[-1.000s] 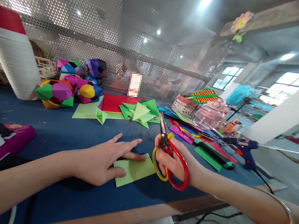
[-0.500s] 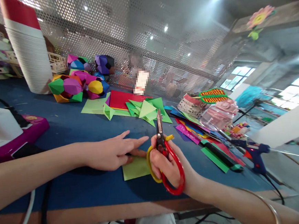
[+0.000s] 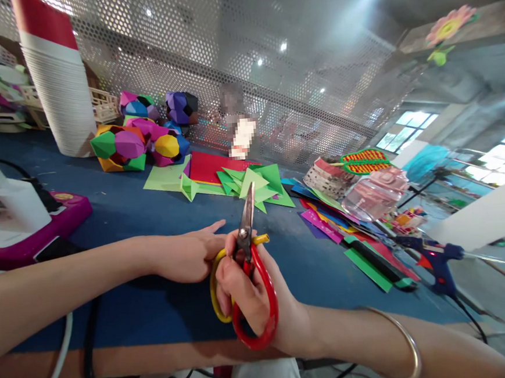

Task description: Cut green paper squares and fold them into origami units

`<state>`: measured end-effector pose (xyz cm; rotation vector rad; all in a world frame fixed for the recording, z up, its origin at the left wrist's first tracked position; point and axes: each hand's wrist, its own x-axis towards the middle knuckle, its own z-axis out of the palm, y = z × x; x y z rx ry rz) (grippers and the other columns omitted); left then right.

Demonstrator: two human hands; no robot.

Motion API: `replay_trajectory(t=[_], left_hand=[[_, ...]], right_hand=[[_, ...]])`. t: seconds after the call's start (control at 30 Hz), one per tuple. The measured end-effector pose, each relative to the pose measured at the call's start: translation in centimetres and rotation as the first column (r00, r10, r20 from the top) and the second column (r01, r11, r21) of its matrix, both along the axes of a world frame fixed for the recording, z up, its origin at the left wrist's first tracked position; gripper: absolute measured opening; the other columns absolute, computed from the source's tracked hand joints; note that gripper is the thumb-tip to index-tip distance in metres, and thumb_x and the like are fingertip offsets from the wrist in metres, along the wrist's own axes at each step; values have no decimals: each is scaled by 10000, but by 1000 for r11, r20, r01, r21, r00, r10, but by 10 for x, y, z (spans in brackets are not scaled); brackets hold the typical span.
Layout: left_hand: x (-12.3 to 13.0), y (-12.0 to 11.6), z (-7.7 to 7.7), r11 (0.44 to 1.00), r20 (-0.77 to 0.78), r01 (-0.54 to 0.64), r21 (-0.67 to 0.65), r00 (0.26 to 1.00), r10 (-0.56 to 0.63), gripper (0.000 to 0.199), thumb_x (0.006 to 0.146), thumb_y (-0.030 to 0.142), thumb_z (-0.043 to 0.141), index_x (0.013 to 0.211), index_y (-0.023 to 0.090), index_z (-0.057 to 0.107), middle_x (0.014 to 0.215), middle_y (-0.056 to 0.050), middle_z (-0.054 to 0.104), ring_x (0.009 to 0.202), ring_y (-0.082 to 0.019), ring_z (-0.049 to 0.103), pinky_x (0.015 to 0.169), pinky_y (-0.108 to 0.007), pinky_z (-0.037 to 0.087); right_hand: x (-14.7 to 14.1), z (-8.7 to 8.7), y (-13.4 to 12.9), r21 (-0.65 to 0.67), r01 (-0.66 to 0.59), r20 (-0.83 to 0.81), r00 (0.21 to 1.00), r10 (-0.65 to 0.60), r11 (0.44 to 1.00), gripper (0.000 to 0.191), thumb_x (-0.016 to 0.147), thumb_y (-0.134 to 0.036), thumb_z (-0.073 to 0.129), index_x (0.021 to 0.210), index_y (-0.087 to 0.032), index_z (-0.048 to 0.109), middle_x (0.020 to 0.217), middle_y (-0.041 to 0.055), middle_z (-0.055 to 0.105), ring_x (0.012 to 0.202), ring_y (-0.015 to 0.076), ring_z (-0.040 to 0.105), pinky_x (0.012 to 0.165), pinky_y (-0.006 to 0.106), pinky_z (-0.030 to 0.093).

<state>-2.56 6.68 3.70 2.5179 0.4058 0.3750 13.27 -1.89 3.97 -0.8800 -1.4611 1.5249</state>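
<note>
My right hand (image 3: 261, 296) grips a pair of scissors (image 3: 247, 213) with a red and a yellow handle loop. The blades are closed and point away from me, over the blue tabletop. My left hand (image 3: 183, 257) lies low on the table, right beside the scissors' yellow loop. One of its fingers stretches out flat; the others are partly hidden behind my right hand. The piece of green paper that was under my left fingers does not show now. Farther back lies a pile of cut green paper pieces (image 3: 256, 186), with a red sheet (image 3: 211, 168) beside it.
Folded colourful paper balls (image 3: 129, 143) and a tall stack of paper cups (image 3: 64, 105) stand at the back left. A purple power strip (image 3: 73, 212) lies at left. On the right are coloured sheets, a black-and-green cutter (image 3: 378, 263) and a blue glue gun (image 3: 439, 261).
My right hand has moved left with the scissors, closer to my left hand. The left fingers have drawn together behind it, and the green paper has gone out of sight.
</note>
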Motion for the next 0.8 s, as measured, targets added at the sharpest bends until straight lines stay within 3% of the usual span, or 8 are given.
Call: replay_trajectory(t=[0.23,0.33,0.47,0.53,0.67,0.8], left_hand=[[5,-2,9,999,-180,43,6,983,-41,738,740,-81,447,1407,230,501,1554,-46,442,1475,-303,329,1228,-616,-8],[7,-4,9,1000,-173,26,-13,984,-28,767,817,-76,376,1509,255,358,1585,-26,397,1456,-232,375,1237,-570,-23],[6,-7,10,999,-216,-39,-29,976,31,676,969,71,331,1592,231,123,1624,-37,312,1516,-219,228,1242,-541,2],[6,-8,11,997,-232,-63,-49,971,50,636,1005,138,320,1598,227,106,1625,-27,295,1531,-225,150,1242,-538,28],[5,-8,12,995,-214,-60,-79,976,42,644,1004,135,328,1597,269,113,1607,7,305,1530,-226,134,1240,-545,29],[5,-9,12,994,-209,-68,-90,977,48,663,1008,131,329,1596,304,77,1571,32,384,1531,-228,109,1236,-559,25]], right_hand=[[10,-11,5,-28,51,-34,998,-52,998,158,939,-355,569,969,-261,445,577,-96,521,438,90,491,466,185,459],[26,-8,7,-21,71,-8,997,-71,997,120,950,-311,544,965,-254,439,549,-99,531,435,92,507,454,175,456],[56,2,7,55,170,122,977,-176,984,93,967,-284,503,935,-242,427,518,-98,528,439,88,506,464,167,449],[70,7,6,90,215,192,954,-229,972,117,951,-299,521,940,-241,419,512,-100,528,439,93,510,457,170,440],[90,12,6,167,301,322,883,-341,939,168,925,-338,539,956,-243,404,516,-107,527,424,98,506,437,178,419],[106,14,10,202,313,432,822,-372,928,159,912,-356,517,976,-245,423,536,-102,511,424,116,506,429,206,419]])
